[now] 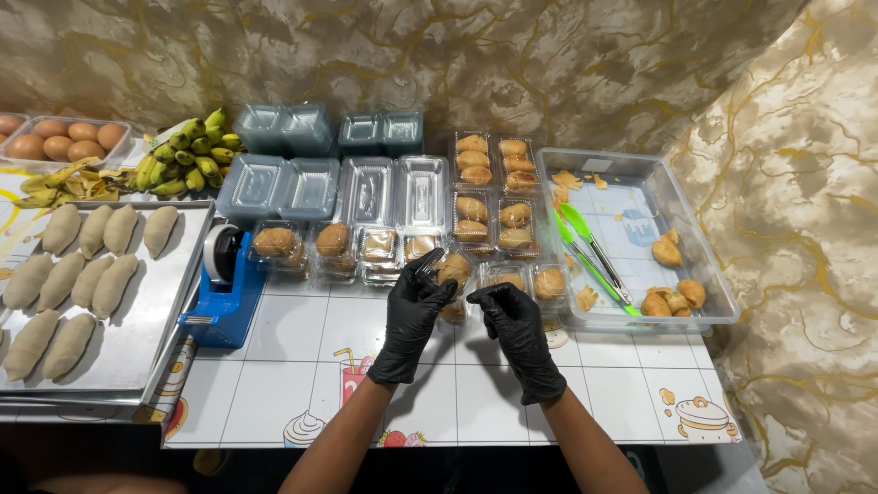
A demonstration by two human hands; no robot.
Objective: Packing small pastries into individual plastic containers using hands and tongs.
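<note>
Both gloved hands, left and right, pinch a clear pastry box on the table.

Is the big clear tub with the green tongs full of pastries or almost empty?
Almost empty. The clear tub holds only a few pastries near its right and front side, some crumbs, and the green tongs; most of its bottom shows bare.

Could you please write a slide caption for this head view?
Gloved left hand and right hand close a clear clamshell box of pastry.
</note>
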